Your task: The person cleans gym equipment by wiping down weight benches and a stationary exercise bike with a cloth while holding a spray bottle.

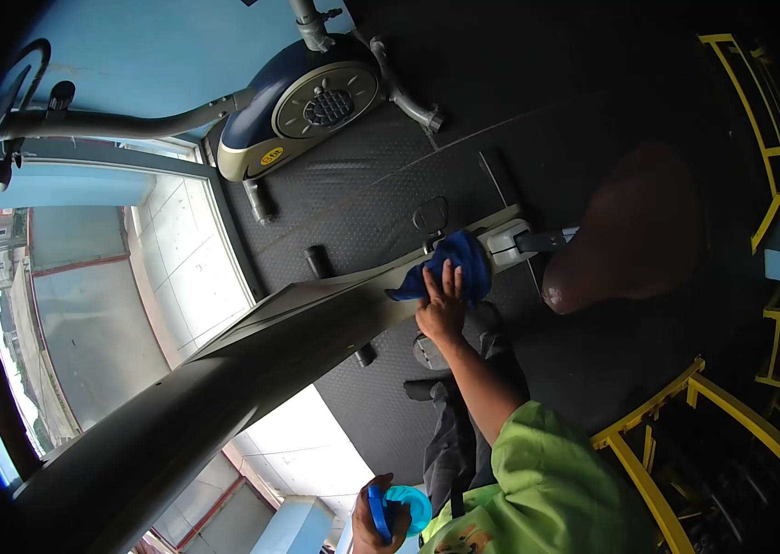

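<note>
One of my hands (442, 305) presses a dark blue cloth (466, 262) onto the frame of an exercise bike (316, 319), its fingers spread over the cloth. The brown bike seat (635, 231) lies to the right of the cloth, past a light-coloured joint. Near the bottom edge my other hand (379, 519) is wrapped round a blue object with a turquoise round part (408, 511), which looks like a spray bottle. The green sleeve (547, 471) belongs to the arm on the cloth.
Another exercise bike (307, 106) stands at the upper left on the black mat (362, 203). Yellow metal frames (653, 489) are at the right and lower right. A window (76, 305) and white tiles (187, 240) lie to the left.
</note>
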The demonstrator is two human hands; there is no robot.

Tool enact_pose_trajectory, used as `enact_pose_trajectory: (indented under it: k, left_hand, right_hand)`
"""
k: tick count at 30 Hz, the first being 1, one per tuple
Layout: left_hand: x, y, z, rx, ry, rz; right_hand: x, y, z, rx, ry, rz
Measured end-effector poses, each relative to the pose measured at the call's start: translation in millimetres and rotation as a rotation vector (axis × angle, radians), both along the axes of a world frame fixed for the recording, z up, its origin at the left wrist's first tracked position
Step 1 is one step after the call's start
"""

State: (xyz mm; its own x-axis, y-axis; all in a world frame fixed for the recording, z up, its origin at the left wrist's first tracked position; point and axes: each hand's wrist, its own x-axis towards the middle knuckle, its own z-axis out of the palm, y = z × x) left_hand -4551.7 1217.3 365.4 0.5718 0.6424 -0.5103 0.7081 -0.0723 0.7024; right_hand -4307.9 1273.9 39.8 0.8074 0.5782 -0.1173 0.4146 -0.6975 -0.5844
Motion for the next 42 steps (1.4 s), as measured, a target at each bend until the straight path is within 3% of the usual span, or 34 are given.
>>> enact_pose_trajectory:
  k: [2,3,5,6,8,10,12,14,17,18,19,21,23,24,27,31,34,35,37,38,40,41,42]
  left_hand:
    - [-6.3,-4.9,-0.5,-0.11,0.029,0.316]
    - [-5.4,-3.2,1.0,-0.09,-0.012,0.346]
    - [-10.9,-2.5,1.0,-0.072,0.033,0.309]
    - [-12.6,-0.5,-0.2,-0.048,0.084,0.277]
    - [-10.3,4.9,-1.4,-0.015,0.058,0.23]
    - [-3.0,10.1,4.6,-0.103,0.126,0.252]
    - [2.4,16.3,2.4,-0.09,0.076,0.202]
    - [7.3,16.1,0.1,-0.054,0.002,0.135]
    - [-4.0,5.7,-16.3,0.055,-0.072,0.064]
    - [-6.7,3.2,-13.7,0.08,-0.099,0.035]
    - [-9.5,0.2,-5.4,-0.062,-0.051,0.096]
    - [-5.1,2.4,7.8,-0.061,-0.055,0.121]
    - [0.0,7.7,33.1,-0.16,-0.014,0.187]
    - [-4.0,8.6,38.0,-0.082,-0.099,0.178]
    - [-8.9,14.9,65.6,0.072,-0.196,0.26]
    - [-19.9,12.7,101.1,0.197,-0.284,0.466]
    - [-21.9,-5.4,122.8,0.172,-0.416,0.756]
    - [-29.2,-18.1,114.2,0.287,-0.365,0.777]
    - [-45.2,-41.6,82.4,0.562,-0.279,0.744]
    - [-47.4,-49.8,78.1,0.585,-0.308,0.793]
    - [-47.7,-70.7,74.3,0.512,-0.267,0.912]
    - [-47.9,-76.7,79.4,0.455,-0.281,0.947]
    - [-50.1,-81.0,80.7,0.464,-0.292,0.96]
  right_hand:
    - [43.9,-24.6,-29.7,-0.012,-0.248,-0.155]
    - [52.6,-40.5,-33.5,0.06,-0.161,-0.091]
    - [64.0,-60.5,-44.4,0.151,-0.082,-0.02]
    - [71.4,-58.4,-23.6,0.153,-0.093,-0.016]
    - [83.6,-63.2,26.8,0.211,-0.471,-0.079]
    - [95.4,-61.5,37.9,0.224,-0.426,-0.149]
    - [99.8,-53.6,25.1,0.083,-0.474,-0.048]
    - [87.1,-56.0,-7.8,-0.161,-0.302,0.078]
    - [63.8,-45.4,-16.7,-0.133,-0.236,0.033]
    - [53.2,-45.1,-15.0,-0.006,-0.047,-0.02]
    - [44.8,-42.1,-7.9,0.124,0.141,-0.064]
    - [38.1,-32.2,72.7,-0.05,0.53,-0.221]
    - [16.0,-40.6,87.8,0.401,0.852,-0.107]
    - [0.9,-34.4,115.6,0.505,0.969,-0.056]
    - [-29.2,-15.8,247.1,0.667,1.203,0.273]
    - [-60.6,16.6,369.7,1.016,0.483,1.088]
    - [-98.4,40.4,413.7,1.247,0.368,1.064]
    - [-101.2,49.1,425.8,1.254,0.361,1.13]
    - [-107.7,70.9,451.0,1.254,-0.153,1.231]
    - [-122.9,82.7,416.3,1.132,-0.44,1.211]
    - [-138.3,111.0,405.0,1.273,-0.823,1.213]
    - [-148.9,115.5,356.8,0.928,-0.964,1.252]
    - [-148.7,118.6,337.9,0.818,-1.148,1.409]
